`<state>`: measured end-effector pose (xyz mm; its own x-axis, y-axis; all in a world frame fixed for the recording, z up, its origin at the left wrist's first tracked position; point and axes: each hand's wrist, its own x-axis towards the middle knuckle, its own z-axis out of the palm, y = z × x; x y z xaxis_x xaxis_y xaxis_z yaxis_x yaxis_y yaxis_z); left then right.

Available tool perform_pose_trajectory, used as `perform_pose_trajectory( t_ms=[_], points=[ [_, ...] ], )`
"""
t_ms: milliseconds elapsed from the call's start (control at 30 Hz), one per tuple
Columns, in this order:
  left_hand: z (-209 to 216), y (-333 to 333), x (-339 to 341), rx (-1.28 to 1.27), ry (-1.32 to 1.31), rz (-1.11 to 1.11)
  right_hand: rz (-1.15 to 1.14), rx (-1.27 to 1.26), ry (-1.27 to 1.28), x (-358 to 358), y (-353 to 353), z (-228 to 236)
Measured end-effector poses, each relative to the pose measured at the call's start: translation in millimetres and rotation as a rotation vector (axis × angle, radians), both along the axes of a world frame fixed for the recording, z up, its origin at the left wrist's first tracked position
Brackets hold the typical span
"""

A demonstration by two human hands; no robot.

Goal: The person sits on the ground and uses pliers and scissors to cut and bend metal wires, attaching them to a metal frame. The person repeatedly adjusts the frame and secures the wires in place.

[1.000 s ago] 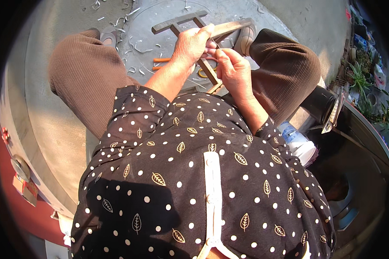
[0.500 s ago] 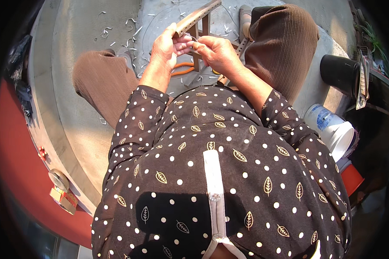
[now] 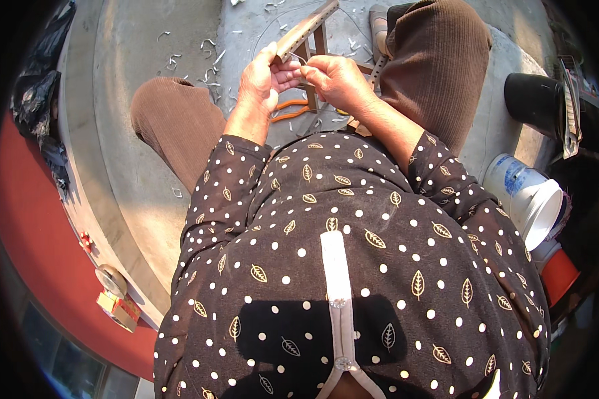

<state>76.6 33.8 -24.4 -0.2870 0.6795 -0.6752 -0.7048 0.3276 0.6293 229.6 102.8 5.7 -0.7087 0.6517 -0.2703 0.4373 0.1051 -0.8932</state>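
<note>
A wooden bar (image 3: 311, 28) with a row of holes along its side belongs to a small wooden frame standing between my legs. My left hand (image 3: 259, 83) is closed around the bar's near end, thumb on top and fingers curled beneath. Just right of it, my right hand (image 3: 341, 81) pinches a thin wire-like strand (image 3: 298, 57) close to the bar's holes. How the strand runs through the holes is too small to tell. Under the hands lies a pair of pliers with orange handles (image 3: 291, 106).
Short white offcuts (image 3: 209, 43) litter the concrete floor. On the right stand a black bucket (image 3: 532, 100), a white bucket (image 3: 542, 209) and a red container (image 3: 560, 274). To the left are a black plastic bag (image 3: 38, 110) and a tape roll (image 3: 111, 280) beside a small box (image 3: 118, 310).
The whole view has shifted slightly, so most things sit a little further right. Both hands keep the same hold on the bar and the strand.
</note>
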Motion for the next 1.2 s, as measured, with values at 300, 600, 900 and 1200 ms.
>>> perform_pose_trajectory(
  t_ms=[300, 600, 900, 1200],
  points=[
    [6.8, -1.3, 1.1, -0.006, 0.006, -0.003, 0.047, -0.045, -0.035, -1.4, 0.6, 1.7],
    [9.5, -3.8, 2.4, -0.023, 0.02, -0.013, 0.066, -0.027, -0.06, 0.5, 3.5, 1.0],
    [3.3, -5.2, -1.9, -0.008, 0.011, -0.039, 0.111, -0.075, -0.088, -1.6, 4.8, 1.7],
    [2.2, -2.9, -1.3, -0.014, 0.029, -0.045, 0.115, 0.015, -0.091, -1.8, 7.7, 4.8]
  ],
)
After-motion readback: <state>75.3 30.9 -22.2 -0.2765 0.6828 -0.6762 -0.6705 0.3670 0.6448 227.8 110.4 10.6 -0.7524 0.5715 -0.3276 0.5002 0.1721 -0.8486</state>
